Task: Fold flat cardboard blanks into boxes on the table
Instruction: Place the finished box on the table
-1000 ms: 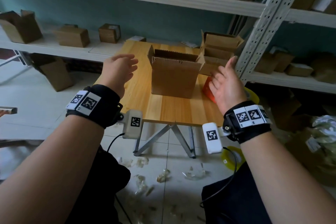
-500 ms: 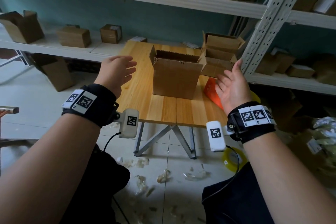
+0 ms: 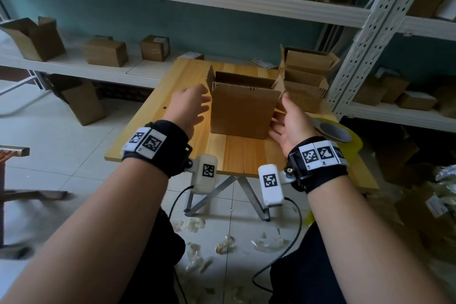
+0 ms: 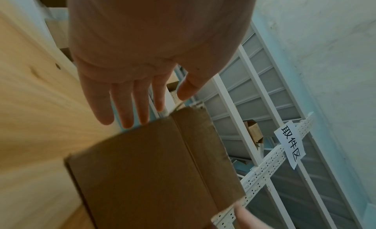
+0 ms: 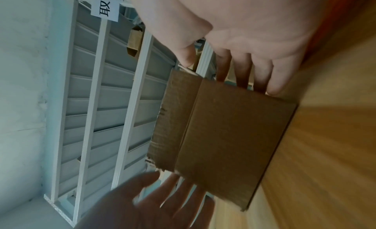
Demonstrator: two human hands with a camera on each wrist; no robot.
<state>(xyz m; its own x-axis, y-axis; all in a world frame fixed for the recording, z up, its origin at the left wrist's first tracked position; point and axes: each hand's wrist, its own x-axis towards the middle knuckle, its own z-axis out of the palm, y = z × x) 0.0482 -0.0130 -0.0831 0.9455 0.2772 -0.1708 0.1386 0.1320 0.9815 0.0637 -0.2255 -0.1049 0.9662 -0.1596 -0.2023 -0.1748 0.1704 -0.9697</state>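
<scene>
A brown cardboard box stands upright on the wooden table, its top flaps raised. My left hand is just left of the box with straight, spread fingers, a small gap from its side. My right hand is at the box's right side, fingers straight and beside the wall; I cannot tell whether they touch it. In the left wrist view the box lies past the fingertips. In the right wrist view the box sits between both hands.
Other folded boxes stand at the table's back right against a white perforated shelf post. A yellow tape roll lies on the table behind my right hand. Shelves hold more boxes. Scraps litter the floor.
Both hands have moved forward and inward from above the table's front edge to either side of the box. The head view has come closer to the table.
</scene>
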